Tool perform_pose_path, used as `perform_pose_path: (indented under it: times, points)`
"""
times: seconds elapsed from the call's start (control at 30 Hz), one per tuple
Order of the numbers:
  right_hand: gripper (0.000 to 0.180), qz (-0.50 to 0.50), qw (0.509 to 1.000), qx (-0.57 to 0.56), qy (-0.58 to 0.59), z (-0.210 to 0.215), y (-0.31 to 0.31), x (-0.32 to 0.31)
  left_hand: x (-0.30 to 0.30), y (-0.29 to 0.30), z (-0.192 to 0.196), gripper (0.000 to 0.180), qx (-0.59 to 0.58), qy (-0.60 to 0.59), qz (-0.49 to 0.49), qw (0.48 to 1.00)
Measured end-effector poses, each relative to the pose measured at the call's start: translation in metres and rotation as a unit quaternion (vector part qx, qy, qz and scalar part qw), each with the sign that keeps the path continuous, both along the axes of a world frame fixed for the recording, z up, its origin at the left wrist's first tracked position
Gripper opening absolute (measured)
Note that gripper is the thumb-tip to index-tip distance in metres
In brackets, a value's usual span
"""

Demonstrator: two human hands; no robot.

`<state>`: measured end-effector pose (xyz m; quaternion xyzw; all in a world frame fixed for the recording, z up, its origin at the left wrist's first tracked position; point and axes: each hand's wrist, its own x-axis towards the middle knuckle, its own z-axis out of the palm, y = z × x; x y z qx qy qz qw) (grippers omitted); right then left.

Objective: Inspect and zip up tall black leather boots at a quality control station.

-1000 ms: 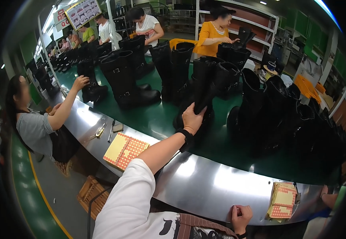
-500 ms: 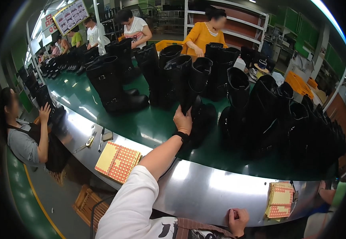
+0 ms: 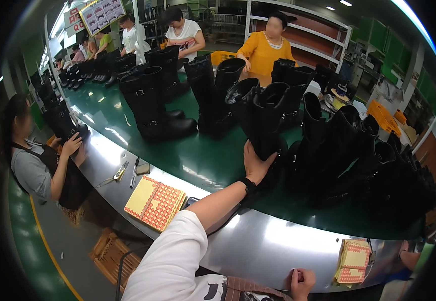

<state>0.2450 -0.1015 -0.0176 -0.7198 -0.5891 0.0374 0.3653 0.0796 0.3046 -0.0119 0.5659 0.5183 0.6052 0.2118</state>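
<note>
1. Across the middle of the view ran the green belt, curving from the far left to the right, with a steel bench edging its near side.
2. On the belt stood many tall black boots: a buckled pair at left centre, more beyond, and a dense cluster on the right.
3. Beyond the belt stood a person in yellow and a person in white; at the left a seated person held a boot on the belt's edge.
4. At the centre a tall boot stood upright on the belt, near its front edge.
5. On the bench to the left lay a yellow sheet of red dot stickers, with scissors and a pen just beyond it; a second sticker stack lay at the right.
6. The left hand, a black band at the wrist, reached over the bench; its grip lay spread against the boot's lower shaft, touching it rather than closed around it.
7. The right hand sat at the bench's near edge, its grip curled into a loose fist; whether it held anything could not be told.
</note>
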Motion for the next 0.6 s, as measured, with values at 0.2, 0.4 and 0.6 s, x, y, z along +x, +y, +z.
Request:
perform_pose_path:
  times: [0.2,0.4,0.6]
  points:
    - [0.011,0.006,1.0,0.001,-0.015,-0.007,-0.001,0.002,-0.054,-0.002,0.008,0.094,-0.07,0.115,-0.186,0.973]
    - [0.013,0.011,1.0,0.007,-0.021,-0.006,-0.002,0.004,-0.157,0.066,0.057,0.07,-0.128,0.203,-0.027,0.97]
    - [0.012,0.024,0.999,-0.005,-0.037,-0.002,0.0,0.005,-0.199,0.133,0.109,0.092,-0.084,0.266,0.147,0.949]
